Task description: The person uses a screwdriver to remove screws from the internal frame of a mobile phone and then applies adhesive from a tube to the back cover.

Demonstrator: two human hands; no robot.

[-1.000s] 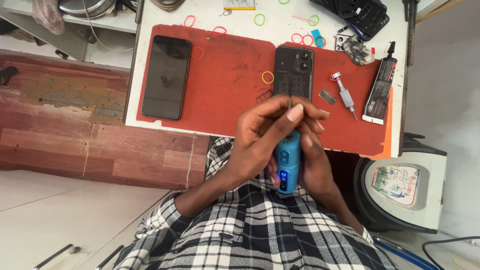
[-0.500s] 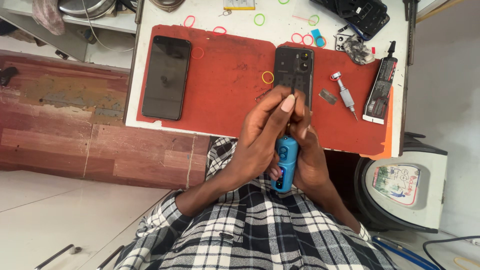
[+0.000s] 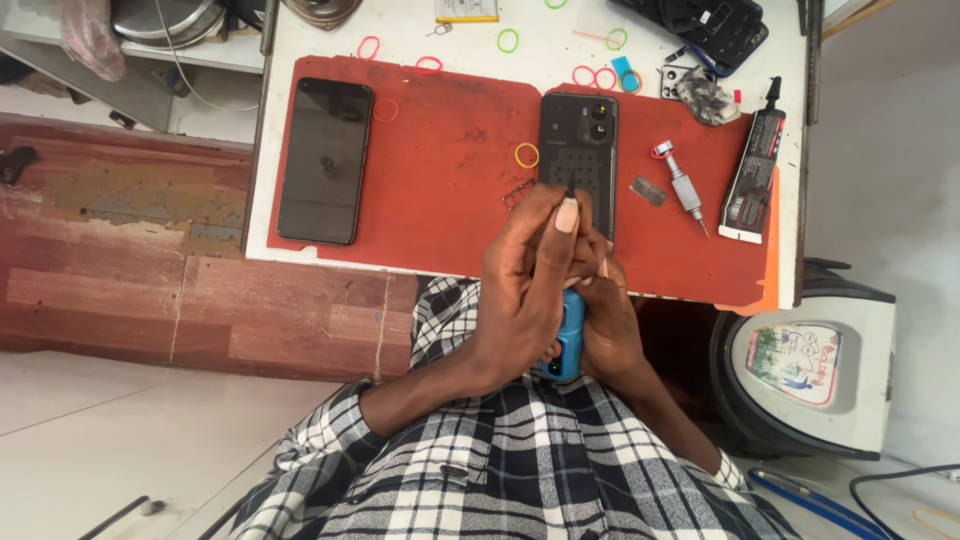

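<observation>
Both my hands grip a blue electric screwdriver (image 3: pixel 567 338) over the near edge of a red mat (image 3: pixel 450 190). My left hand (image 3: pixel 522 285) wraps the upper part of the tool, with its forefinger stretched along the shaft. My right hand (image 3: pixel 612 322) holds the tool's body from the right. The dark bit tip touches the lower part of a dark phone (image 3: pixel 578 140) that lies back-up on the mat, camera end away from me. A second black phone (image 3: pixel 325 160) lies screen-up at the mat's left end, away from both hands.
A small silver hand screwdriver (image 3: pixel 683 188), a black glue tube (image 3: pixel 752 175) and a small metal piece (image 3: pixel 647 191) lie right of the phone. Coloured rubber rings (image 3: pixel 526 155) are scattered over the white table (image 3: pixel 530 60). A black phone cover (image 3: pixel 712 25) lies far right. A white appliance (image 3: pixel 815 370) stands at right.
Both hands have moved the blue screwdriver forward, and its tip now rests on the phone's lower half. My left forefinger has stretched out along the shaft.
</observation>
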